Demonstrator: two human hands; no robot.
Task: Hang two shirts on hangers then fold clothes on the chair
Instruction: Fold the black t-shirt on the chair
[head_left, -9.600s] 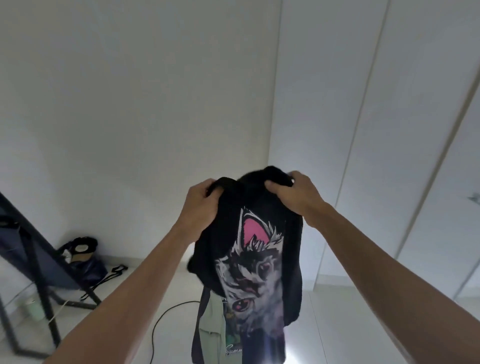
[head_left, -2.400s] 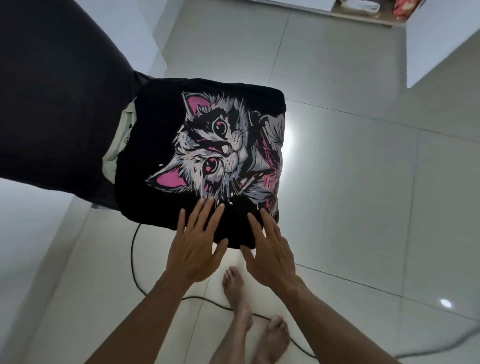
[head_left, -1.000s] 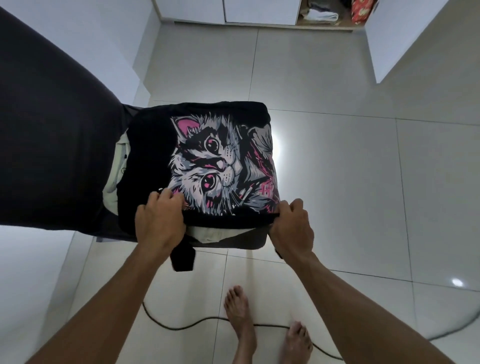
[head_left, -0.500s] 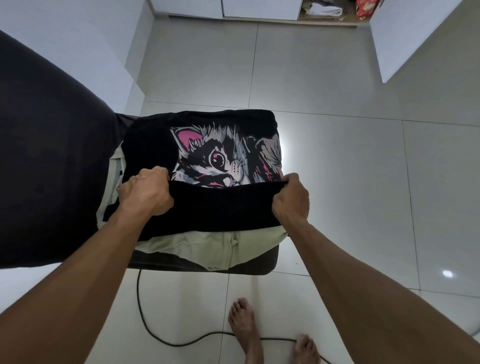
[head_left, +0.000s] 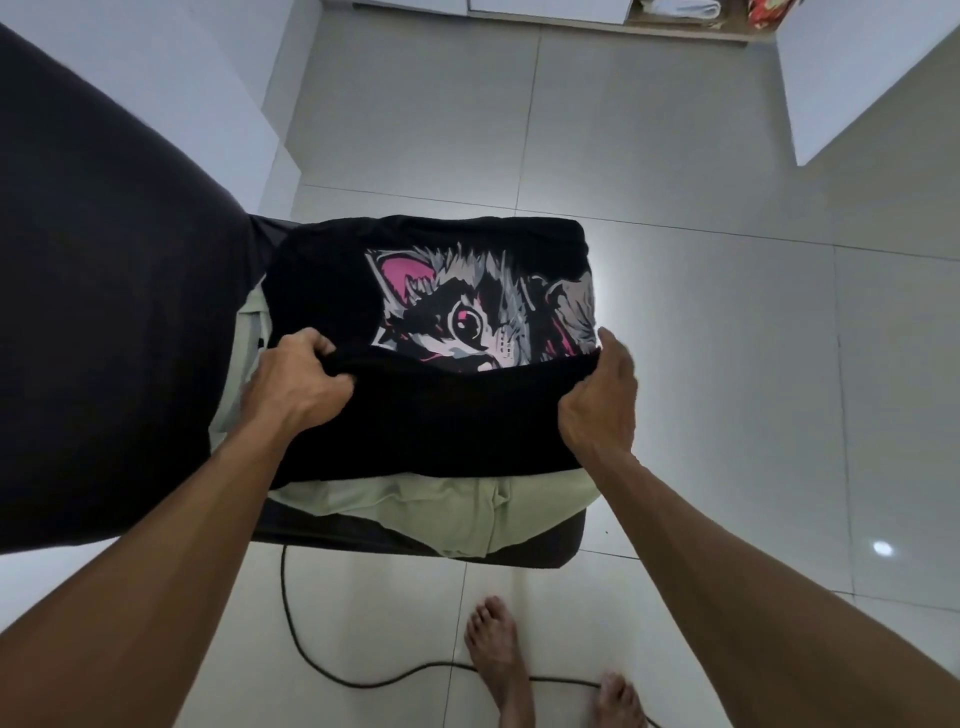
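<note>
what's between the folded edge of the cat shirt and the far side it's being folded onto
Nothing visible. Both the left hand and right hand grip the black cat shirt; only its own printed front lies ahead.

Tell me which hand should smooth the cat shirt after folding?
Probably the right hand: it only pinches the black cat T-shirt at its edge, while the left hand has fabric bunched in its fist.

T-shirt (head_left: 441, 415) atop garment (head_left: 457, 512) on chair (head_left: 545, 551)
</note>
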